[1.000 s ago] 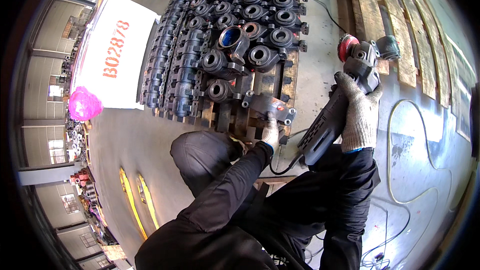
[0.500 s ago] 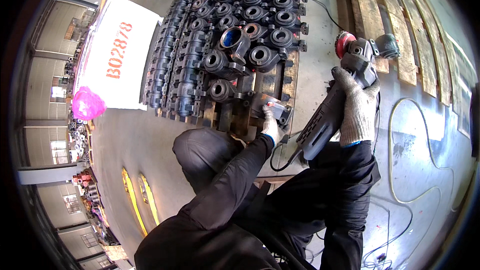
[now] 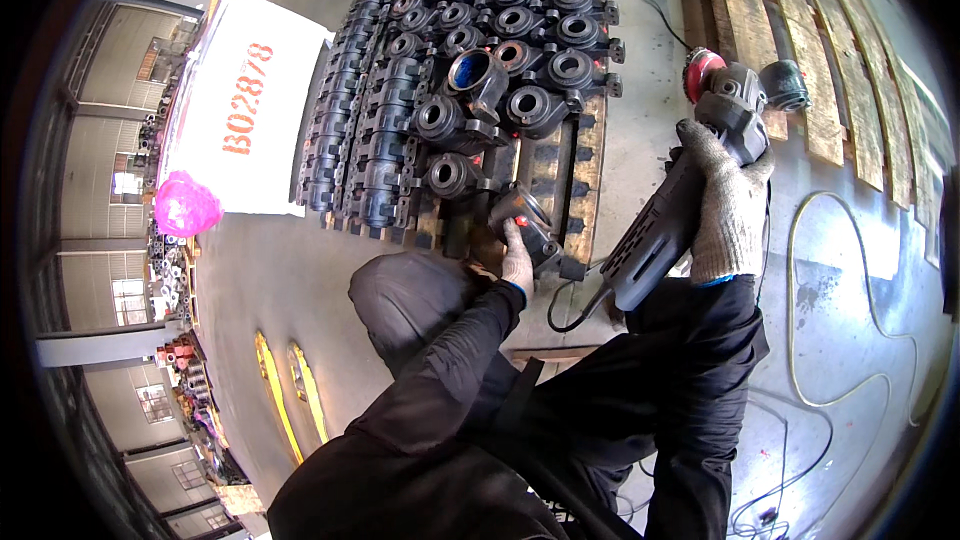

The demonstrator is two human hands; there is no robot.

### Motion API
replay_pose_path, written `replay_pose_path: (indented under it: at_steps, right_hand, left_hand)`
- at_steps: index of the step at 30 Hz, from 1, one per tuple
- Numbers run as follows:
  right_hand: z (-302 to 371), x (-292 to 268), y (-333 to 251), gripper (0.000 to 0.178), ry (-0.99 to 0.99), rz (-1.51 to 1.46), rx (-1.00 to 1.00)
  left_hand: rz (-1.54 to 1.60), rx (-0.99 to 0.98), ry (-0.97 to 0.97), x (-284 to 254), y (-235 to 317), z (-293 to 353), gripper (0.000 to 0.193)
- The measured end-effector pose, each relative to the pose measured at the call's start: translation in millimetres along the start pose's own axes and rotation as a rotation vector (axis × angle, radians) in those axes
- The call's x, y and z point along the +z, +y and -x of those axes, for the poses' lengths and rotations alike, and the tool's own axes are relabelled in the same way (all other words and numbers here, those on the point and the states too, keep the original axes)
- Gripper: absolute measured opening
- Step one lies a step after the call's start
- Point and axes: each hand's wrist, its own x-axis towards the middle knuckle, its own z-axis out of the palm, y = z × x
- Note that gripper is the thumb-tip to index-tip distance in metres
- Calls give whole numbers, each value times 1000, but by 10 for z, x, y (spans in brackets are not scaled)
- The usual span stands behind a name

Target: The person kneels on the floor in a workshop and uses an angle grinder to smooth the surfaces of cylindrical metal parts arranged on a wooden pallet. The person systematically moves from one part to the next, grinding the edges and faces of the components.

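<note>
At the near edge of the pallet, my gloved left hand (image 3: 517, 262) is closed on a dark metal casting (image 3: 527, 212) with a round bore and a red mark. The casting sits tilted. In my gloved right hand (image 3: 725, 210) is a grey angle grinder (image 3: 652, 238), held off to the right of the pallet with its head pointing away from me. A red disc (image 3: 701, 74) shows at the grinder's head. Beside the held casting stands another ringed casting (image 3: 452, 176), and a casting with a blue-lined bore (image 3: 474, 77) lies farther back.
Rows of black castings (image 3: 515, 22) cover the wooden pallet (image 3: 582, 180). Slatted pallets (image 3: 800, 50) lie at the far right. A dark cylindrical part (image 3: 785, 86) is beside the grinder head. A pale hose (image 3: 793, 290) and cables cross the floor. A white board (image 3: 240, 60) stands left.
My left hand has turned the casting, so its bore now shows where a flat face was, and has shifted slightly left. The grinder stays in my right hand, and the view has moved slightly.
</note>
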Motion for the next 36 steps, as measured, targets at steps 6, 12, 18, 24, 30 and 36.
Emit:
replay_pose_path:
  at_steps: [6,12,18,24,30,36]
  right_hand:
    - [11,38,9,92,-20,-11,9]
    - [-23,87,69,93,-19,-14,-13]
    - [-68,61,79,92,0,-26,-23]
    - [-69,76,59,93,-15,-50,-42]
    - [-42,141,16,93,-14,-32,5]
    - [-74,175,84,93,-10,6,8]
  left_hand:
    - [-190,-46,-22,-80,323,201,100]
    - [-200,-21,-163,-138,271,330,70]
    - [-235,97,-218,-106,575,397,49]
    - [-114,-12,-111,-132,884,386,35]
    - [-207,-46,-391,-291,1236,498,29]
    - [-374,0,-406,-149,1495,175,29]
